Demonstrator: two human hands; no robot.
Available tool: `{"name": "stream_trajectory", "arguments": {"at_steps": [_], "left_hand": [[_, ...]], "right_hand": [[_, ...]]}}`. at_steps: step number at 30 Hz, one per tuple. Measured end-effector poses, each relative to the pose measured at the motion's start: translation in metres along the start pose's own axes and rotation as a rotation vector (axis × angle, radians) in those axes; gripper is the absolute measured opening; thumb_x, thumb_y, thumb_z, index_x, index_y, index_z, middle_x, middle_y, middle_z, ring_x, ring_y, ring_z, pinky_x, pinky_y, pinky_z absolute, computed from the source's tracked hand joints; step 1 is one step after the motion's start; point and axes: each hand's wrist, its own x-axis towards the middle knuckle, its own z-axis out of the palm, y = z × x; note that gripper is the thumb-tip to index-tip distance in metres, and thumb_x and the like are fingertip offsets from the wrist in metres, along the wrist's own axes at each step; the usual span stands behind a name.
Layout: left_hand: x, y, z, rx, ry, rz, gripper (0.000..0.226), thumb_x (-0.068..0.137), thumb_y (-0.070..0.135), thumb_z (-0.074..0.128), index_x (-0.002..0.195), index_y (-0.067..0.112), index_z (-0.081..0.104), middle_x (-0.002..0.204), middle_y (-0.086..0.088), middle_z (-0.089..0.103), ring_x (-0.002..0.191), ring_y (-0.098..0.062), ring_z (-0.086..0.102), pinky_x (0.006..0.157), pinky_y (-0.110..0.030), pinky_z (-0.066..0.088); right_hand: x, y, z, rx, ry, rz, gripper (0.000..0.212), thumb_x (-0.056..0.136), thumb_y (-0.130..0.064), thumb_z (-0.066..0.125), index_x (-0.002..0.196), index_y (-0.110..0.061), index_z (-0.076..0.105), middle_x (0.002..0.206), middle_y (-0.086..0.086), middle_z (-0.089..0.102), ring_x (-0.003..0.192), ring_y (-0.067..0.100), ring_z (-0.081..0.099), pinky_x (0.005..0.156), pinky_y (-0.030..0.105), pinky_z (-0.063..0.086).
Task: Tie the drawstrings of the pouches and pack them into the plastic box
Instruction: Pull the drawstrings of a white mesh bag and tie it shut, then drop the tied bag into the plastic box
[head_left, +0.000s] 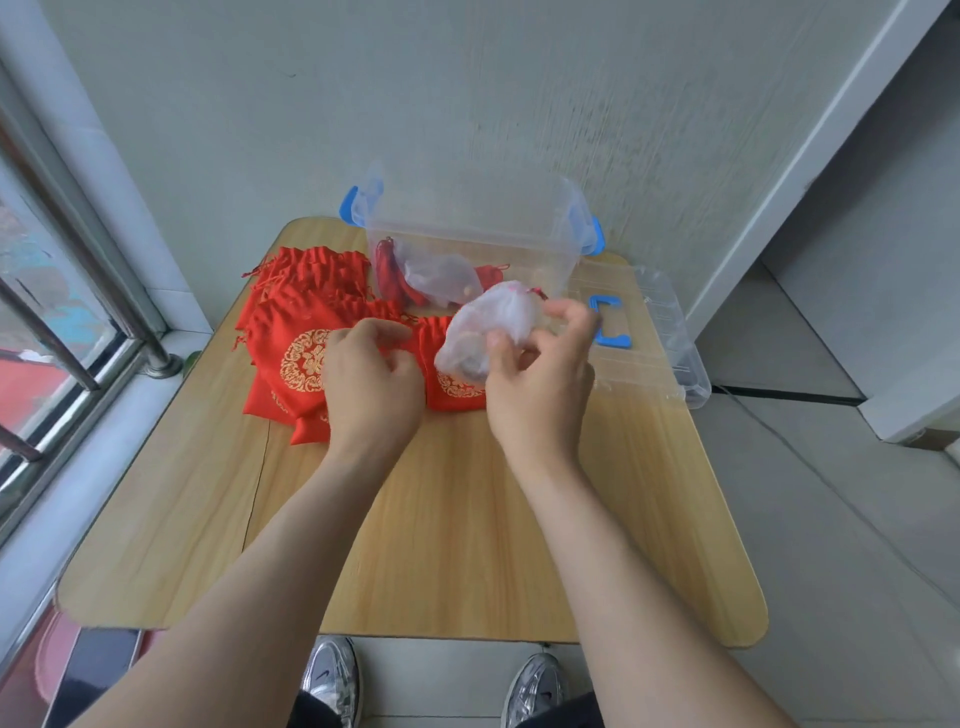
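Note:
My right hand (540, 374) holds a sheer white pouch (485, 325) just in front of the clear plastic box (561, 244), fingers pinching near its gathered top. My left hand (371, 379), fingers curled, sits over the top edge of a red pouch with gold embroidery (291, 343); whether it grips the drawstring is hidden. Several red pouches (311, 275) lie piled at the left of the table. Another red pouch (457, 387) lies under the white one. Inside the box lie a white pouch (441, 275) and red pouches (387, 270).
The box lid (654, 332) with blue clips lies at the right of the wooden table (467, 545), overhanging its edge. A window with metal bars (62, 332) runs along the left. The wall stands right behind the box. My shoes (332, 675) show below the near edge.

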Motion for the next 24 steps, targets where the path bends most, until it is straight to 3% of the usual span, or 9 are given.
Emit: {"name": "stream_trajectory", "arguments": {"at_steps": [2, 5, 8, 13, 15, 18, 20, 22, 24], "left_hand": [[-0.001, -0.001, 0.006, 0.118, 0.002, 0.149, 0.032, 0.087, -0.001, 0.055, 0.108, 0.012, 0.076, 0.114, -0.006, 0.065, 0.099, -0.015, 0.056, 0.091, -0.016, 0.035], [0.002, 0.003, 0.008, 0.242, 0.108, 0.304, 0.029, 0.084, 0.000, 0.061, 0.101, 0.015, 0.078, 0.112, -0.002, 0.064, 0.104, -0.024, 0.057, 0.090, -0.029, 0.037], [0.013, 0.001, 0.007, 0.351, 0.183, 0.233, 0.029, 0.083, 0.007, 0.062, 0.103, 0.023, 0.076, 0.122, 0.001, 0.062, 0.118, -0.029, 0.050, 0.100, -0.043, 0.035], [0.011, -0.007, 0.017, 0.596, 0.031, 0.162, 0.039, 0.085, 0.029, 0.067, 0.123, 0.021, 0.067, 0.156, -0.015, 0.042, 0.150, -0.042, 0.027, 0.121, -0.064, 0.014], [0.011, -0.010, 0.019, 0.641, -0.031, 0.159, 0.045, 0.086, 0.039, 0.068, 0.126, 0.019, 0.063, 0.156, -0.019, 0.039, 0.150, -0.044, 0.028, 0.121, -0.067, 0.012], [0.012, -0.014, 0.020, 0.678, -0.052, 0.166, 0.045, 0.087, 0.039, 0.068, 0.126, 0.016, 0.063, 0.144, -0.016, 0.048, 0.143, -0.042, 0.037, 0.121, -0.067, 0.015], [0.012, -0.015, 0.021, 0.689, -0.050, 0.177, 0.045, 0.090, 0.043, 0.069, 0.124, 0.015, 0.063, 0.136, -0.014, 0.054, 0.138, -0.042, 0.041, 0.119, -0.069, 0.017], [0.012, -0.014, 0.022, 0.698, -0.043, 0.185, 0.044, 0.093, 0.047, 0.066, 0.123, 0.015, 0.063, 0.131, -0.012, 0.055, 0.132, -0.041, 0.044, 0.116, -0.069, 0.021], [0.013, -0.013, 0.021, 0.702, -0.036, 0.192, 0.039, 0.093, 0.044, 0.064, 0.119, 0.015, 0.064, 0.128, -0.011, 0.054, 0.127, -0.041, 0.045, 0.114, -0.067, 0.025]], "right_hand": [[0.008, -0.008, 0.005, 0.080, 0.069, -0.023, 0.045, 0.093, -0.010, 0.072, 0.124, -0.016, 0.040, 0.075, -0.005, 0.068, 0.066, 0.015, 0.065, 0.062, 0.012, 0.043], [0.023, -0.014, 0.012, 0.099, 0.149, -0.126, 0.035, 0.091, -0.004, 0.066, 0.118, -0.019, 0.050, 0.084, -0.008, 0.063, 0.064, 0.022, 0.062, 0.067, 0.036, 0.052], [0.037, -0.013, 0.021, 0.073, 0.186, -0.172, 0.019, 0.091, -0.009, 0.071, 0.107, -0.017, 0.066, 0.100, -0.011, 0.069, 0.070, 0.021, 0.063, 0.073, 0.043, 0.054], [0.059, -0.027, 0.035, 0.100, 0.203, -0.295, 0.027, 0.097, -0.002, 0.064, 0.124, 0.001, 0.068, 0.126, 0.013, 0.069, 0.132, 0.030, 0.061, 0.099, 0.018, 0.050], [0.070, -0.033, 0.043, 0.092, 0.181, -0.318, 0.040, 0.094, 0.004, 0.057, 0.134, 0.002, 0.062, 0.131, 0.013, 0.062, 0.124, 0.026, 0.066, 0.098, 0.038, 0.057], [0.086, -0.043, 0.052, 0.030, 0.075, -0.306, 0.060, 0.085, 0.005, 0.048, 0.144, 0.006, 0.051, 0.136, 0.018, 0.052, 0.113, 0.032, 0.069, 0.097, 0.048, 0.057], [0.095, -0.047, 0.055, -0.108, -0.039, -0.279, 0.068, 0.085, 0.004, 0.047, 0.153, 0.009, 0.040, 0.147, 0.023, 0.045, 0.133, 0.040, 0.055, 0.114, 0.041, 0.044], [0.102, -0.049, 0.055, -0.280, -0.158, -0.259, 0.073, 0.089, 0.006, 0.050, 0.158, 0.010, 0.028, 0.157, 0.025, 0.035, 0.144, 0.037, 0.041, 0.111, 0.025, 0.031], [0.108, -0.046, 0.058, -0.416, -0.223, -0.241, 0.071, 0.092, 0.002, 0.054, 0.157, 0.009, 0.027, 0.156, 0.023, 0.035, 0.141, 0.037, 0.042, 0.108, 0.027, 0.034]]}}
